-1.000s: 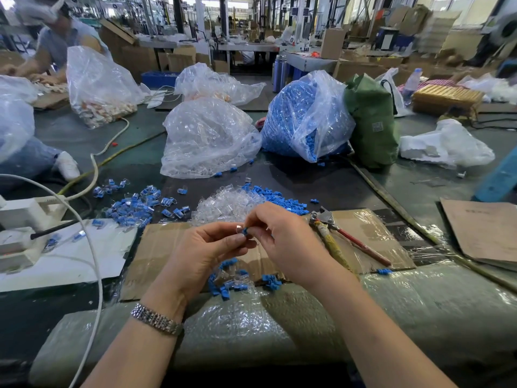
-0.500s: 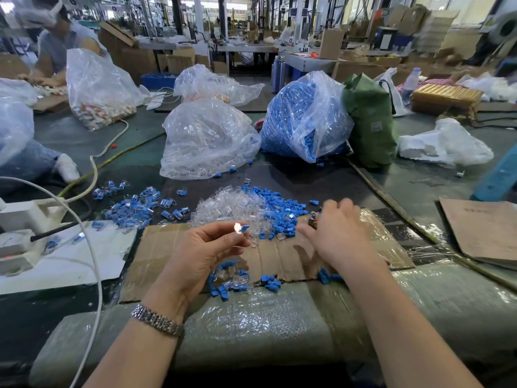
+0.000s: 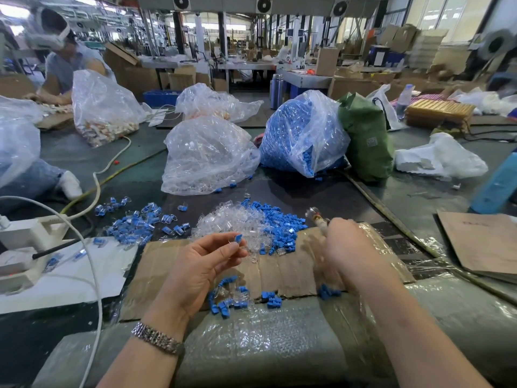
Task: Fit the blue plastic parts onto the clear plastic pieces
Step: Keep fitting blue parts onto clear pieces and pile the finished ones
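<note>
Factory bench, cardboard mat (image 3: 167, 259) | L hand (image 3: 201, 264) pinches blue-clear piece (image 3: 237, 240) up for pressing | R hand (image 3: 352, 247) blurred, grabbing tool (image 3: 317, 217), grip unclear

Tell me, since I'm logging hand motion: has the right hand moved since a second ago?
Yes. The right hand has left the left hand and moved right, onto the pliers at the cardboard's right side.

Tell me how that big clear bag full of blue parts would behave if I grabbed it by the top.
The bag of blue parts would probably sag and shift, since its thin film is crumpled and slack. It looks heavy, being packed full. Parts would likely spill: some already lie loose at its base.
</note>
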Motion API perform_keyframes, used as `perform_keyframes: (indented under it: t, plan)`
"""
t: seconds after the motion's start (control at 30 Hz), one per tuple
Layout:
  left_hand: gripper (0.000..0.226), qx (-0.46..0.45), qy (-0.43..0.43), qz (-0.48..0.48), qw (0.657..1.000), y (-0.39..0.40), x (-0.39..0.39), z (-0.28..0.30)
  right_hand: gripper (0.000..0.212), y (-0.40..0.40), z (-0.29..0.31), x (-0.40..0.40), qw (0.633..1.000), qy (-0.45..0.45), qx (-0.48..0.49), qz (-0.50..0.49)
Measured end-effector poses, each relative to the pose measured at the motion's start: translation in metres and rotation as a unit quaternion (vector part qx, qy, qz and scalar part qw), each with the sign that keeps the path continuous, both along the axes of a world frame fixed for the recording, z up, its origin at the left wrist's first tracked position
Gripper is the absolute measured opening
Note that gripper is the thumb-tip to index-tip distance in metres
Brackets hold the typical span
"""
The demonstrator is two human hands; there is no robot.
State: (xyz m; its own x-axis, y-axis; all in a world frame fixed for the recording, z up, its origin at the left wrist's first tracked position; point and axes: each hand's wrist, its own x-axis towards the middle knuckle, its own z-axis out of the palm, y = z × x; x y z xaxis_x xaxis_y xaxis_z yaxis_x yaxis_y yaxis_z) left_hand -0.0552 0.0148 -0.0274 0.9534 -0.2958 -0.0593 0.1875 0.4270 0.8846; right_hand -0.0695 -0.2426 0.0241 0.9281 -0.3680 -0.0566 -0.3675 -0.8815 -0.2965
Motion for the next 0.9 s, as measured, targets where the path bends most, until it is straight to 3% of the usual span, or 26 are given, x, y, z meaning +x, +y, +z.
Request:
perform_keyframes:
  t: [0.1,0.2,0.27,0.43,0.63,0.77,0.9]
  plan:
    - [0.027,-0.016,0.001,0.008,1.0,0.0,0.002,0.0,0.021,0.014,0.022,-0.009,0.983,0.031,0.154,0.095]
    - [0.024,-0.032,0.006,0.022,0.999,0.0,0.002,0.0,0.019,0.039,0.032,-0.021,0.92,0.146,0.321,0.17]
    - [0.026,-0.025,-0.002,0.02,0.999,0.0,0.001,0.001,0.024,0.052,0.029,-0.026,0.906,0.184,0.325,0.2]
    - [0.032,0.021,-0.023,0.011,0.999,-0.001,-0.002,0.001,0.028,0.066,0.027,-0.032,0.909,0.168,0.312,0.218]
    - [0.036,0.07,-0.046,0.007,0.996,0.001,-0.003,0.0,0.017,0.067,0.027,-0.031,0.903,0.172,0.324,0.222]
    - [0.038,0.111,-0.057,0.029,0.992,-0.002,-0.005,0.0,0.032,0.072,0.019,-0.035,0.904,0.158,0.333,0.217]
    - [0.035,0.121,-0.072,0.031,0.99,-0.003,-0.005,0.001,0.047,0.083,0.006,-0.038,0.933,0.105,0.294,0.179]
